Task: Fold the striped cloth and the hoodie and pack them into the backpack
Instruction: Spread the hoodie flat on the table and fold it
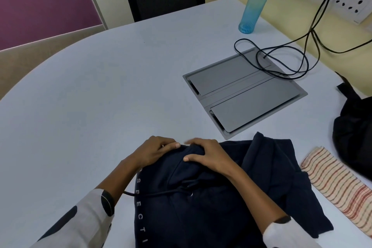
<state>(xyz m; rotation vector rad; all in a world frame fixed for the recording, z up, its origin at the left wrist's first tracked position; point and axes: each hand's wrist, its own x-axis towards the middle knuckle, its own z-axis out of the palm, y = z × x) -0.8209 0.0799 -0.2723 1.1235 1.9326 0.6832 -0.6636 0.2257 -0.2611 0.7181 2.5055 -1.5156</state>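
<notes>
Head view: curled fingers (171,145) on hoodie (211,197)

Single head-worn view, wide-angle. Looks forward and steeply down onto the surface (90,96), close above the hoodie (201,197); wall beyond it.
</notes>
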